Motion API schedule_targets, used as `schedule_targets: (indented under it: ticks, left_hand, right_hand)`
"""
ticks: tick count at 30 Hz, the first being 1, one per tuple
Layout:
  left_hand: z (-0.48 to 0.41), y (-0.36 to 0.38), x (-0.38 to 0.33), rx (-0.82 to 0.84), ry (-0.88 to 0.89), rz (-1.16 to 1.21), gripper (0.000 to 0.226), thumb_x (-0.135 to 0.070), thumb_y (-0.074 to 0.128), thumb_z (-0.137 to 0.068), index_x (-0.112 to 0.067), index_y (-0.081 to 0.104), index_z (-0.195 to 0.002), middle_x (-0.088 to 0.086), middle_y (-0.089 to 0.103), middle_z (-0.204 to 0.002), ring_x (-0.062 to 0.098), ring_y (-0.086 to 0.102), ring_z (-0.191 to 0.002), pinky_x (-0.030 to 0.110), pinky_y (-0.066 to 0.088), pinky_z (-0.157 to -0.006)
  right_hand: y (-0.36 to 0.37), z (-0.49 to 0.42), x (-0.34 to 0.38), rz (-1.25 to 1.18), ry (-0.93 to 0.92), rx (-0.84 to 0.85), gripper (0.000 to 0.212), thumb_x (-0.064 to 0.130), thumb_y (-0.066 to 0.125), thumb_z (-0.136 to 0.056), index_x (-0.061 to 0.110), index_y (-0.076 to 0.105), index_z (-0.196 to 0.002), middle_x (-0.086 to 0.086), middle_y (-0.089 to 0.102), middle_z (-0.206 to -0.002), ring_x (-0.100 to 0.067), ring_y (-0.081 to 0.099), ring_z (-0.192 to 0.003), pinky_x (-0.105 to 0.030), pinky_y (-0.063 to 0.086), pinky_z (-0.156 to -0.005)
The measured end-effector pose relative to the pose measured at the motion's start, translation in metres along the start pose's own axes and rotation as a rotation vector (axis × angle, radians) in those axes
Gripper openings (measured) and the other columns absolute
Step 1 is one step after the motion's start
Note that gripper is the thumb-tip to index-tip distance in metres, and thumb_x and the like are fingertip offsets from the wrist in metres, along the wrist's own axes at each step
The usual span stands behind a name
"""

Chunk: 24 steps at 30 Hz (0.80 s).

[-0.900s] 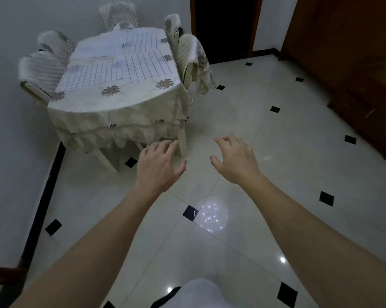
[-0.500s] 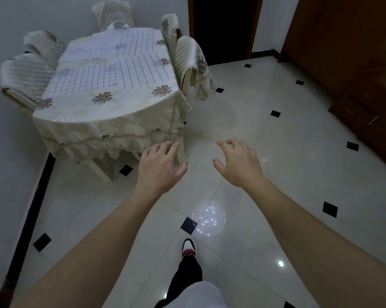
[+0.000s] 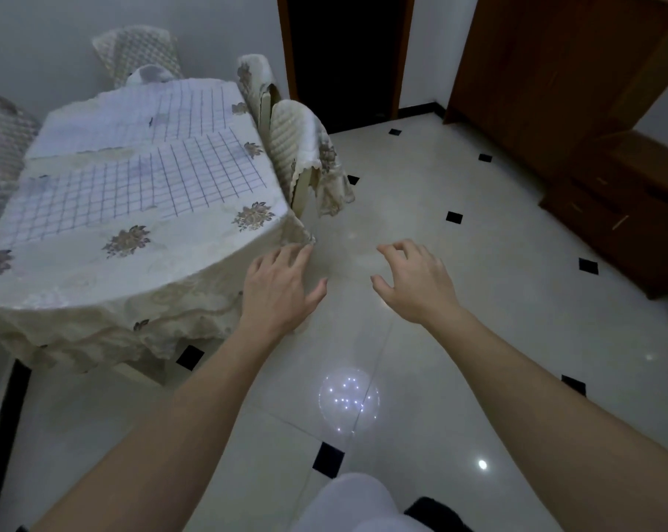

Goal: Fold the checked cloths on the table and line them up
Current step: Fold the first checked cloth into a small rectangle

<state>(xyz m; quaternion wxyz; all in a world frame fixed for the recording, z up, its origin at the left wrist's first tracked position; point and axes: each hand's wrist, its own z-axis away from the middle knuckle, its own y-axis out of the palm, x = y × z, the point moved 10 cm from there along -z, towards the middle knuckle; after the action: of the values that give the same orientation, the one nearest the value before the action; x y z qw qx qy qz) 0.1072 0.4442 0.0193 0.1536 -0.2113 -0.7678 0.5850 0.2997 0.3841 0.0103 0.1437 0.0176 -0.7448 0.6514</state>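
Ahead-left, checked cloths (image 3: 132, 186) flat on table (image 3: 194, 270) — both hands' fingers (image 3: 397, 249) spread, empty, short of them.

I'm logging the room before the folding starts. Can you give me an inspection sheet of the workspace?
Surface: table under a cream flowered tablecloth that hangs over the edges.
Job's things: near checked cloth and far checked cloth, both spread flat, not yet folded.
Clutter: nothing seen on the table besides the cloths.
Grippers: left hand open, empty, in front of the table's corner; right hand open, empty, over the floor.
Cables: nothing seen.
Surroundings: covered chairs around the table, glossy tiled floor, dark doorway, wooden cabinets to the right.
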Motion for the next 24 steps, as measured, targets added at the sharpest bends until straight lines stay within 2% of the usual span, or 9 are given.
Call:
schedule_targets:
  ticks: [12,20,24]
  left_hand:
    - [-0.166,0.065,-0.026,0.04,0.118,-0.012,0.066,-0.065,0.03,-0.091,-0.025,0.044,-0.141,0.0,0.054,-0.138,0.023,0.05,-0.124,0.042,0.042,-0.104]
    - [-0.313,0.095,-0.054,0.001,0.054,-0.014,0.062,-0.061,0.035,-0.088,-0.023,0.054,-0.133,0.0,0.061,-0.129,0.024,0.055,-0.116,0.04,0.044,-0.094]
    - [-0.376,0.11,-0.069,0.006,0.027,-0.034,0.064,-0.061,0.038,-0.088,-0.024,0.053,-0.137,-0.001,0.059,-0.133,0.023,0.055,-0.119,0.041,0.043,-0.097]
  right_hand:
    - [0.03,-0.134,-0.087,-0.006,0.1,0.025,0.053,0.048,0.05,-0.094,0.024,0.046,-0.141,-0.003,0.05,-0.137,-0.025,0.046,-0.126,-0.042,0.037,-0.101]
    - [0.024,-0.279,-0.158,-0.028,0.031,0.002,0.053,0.047,0.05,-0.093,0.023,0.047,-0.14,-0.006,0.05,-0.139,-0.025,0.046,-0.127,-0.042,0.037,-0.103]
    - [0.021,-0.342,-0.185,-0.038,-0.003,0.002,0.052,0.046,0.053,-0.091,0.023,0.05,-0.137,-0.008,0.052,-0.137,-0.026,0.047,-0.127,-0.042,0.037,-0.103]
